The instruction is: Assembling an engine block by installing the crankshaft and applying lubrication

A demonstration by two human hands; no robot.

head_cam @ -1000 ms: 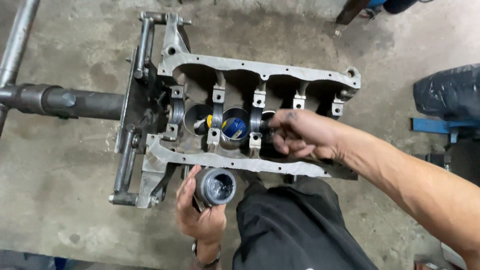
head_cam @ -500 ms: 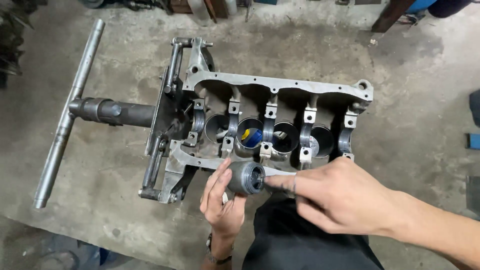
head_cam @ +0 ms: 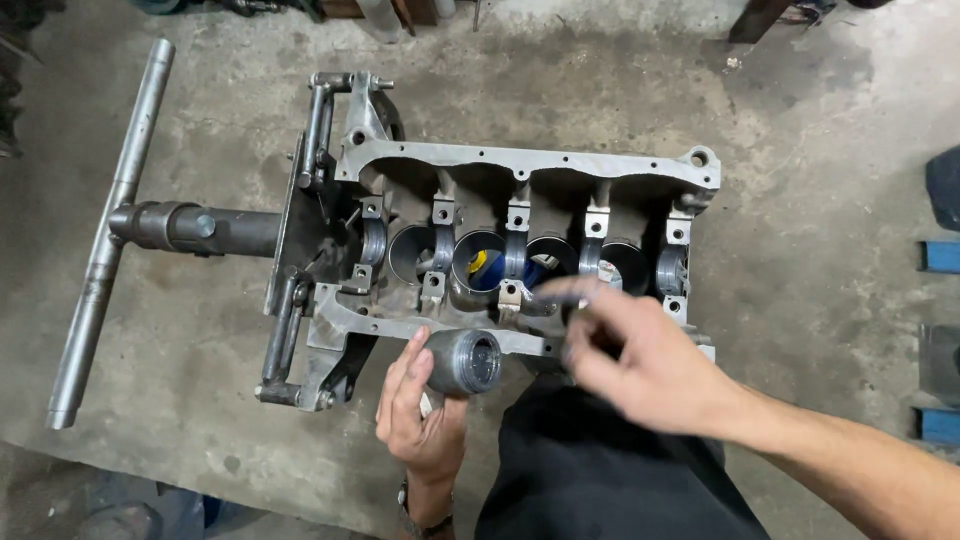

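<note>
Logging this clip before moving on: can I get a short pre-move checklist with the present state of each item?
1. Left hand grips the grey piston: ok, fingers curl round its skirt.
2. Right hand free: ok, open and holding nothing, though blurred.
3. Engine block seated on the stand: ok, bolted at its left end.
4. Cylinder bores unobstructed: cannot tell, something blue and yellow shows through one.
5. Piston crown condition: cannot tell, faces away.

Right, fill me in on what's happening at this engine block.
A person stands over an engine block bolted upside down to a stand on a concrete floor. The left hand holds a grey piston at the block's near edge. The right hand, blurred, hovers empty above the block's open cylinders, fingers spread.
</note>
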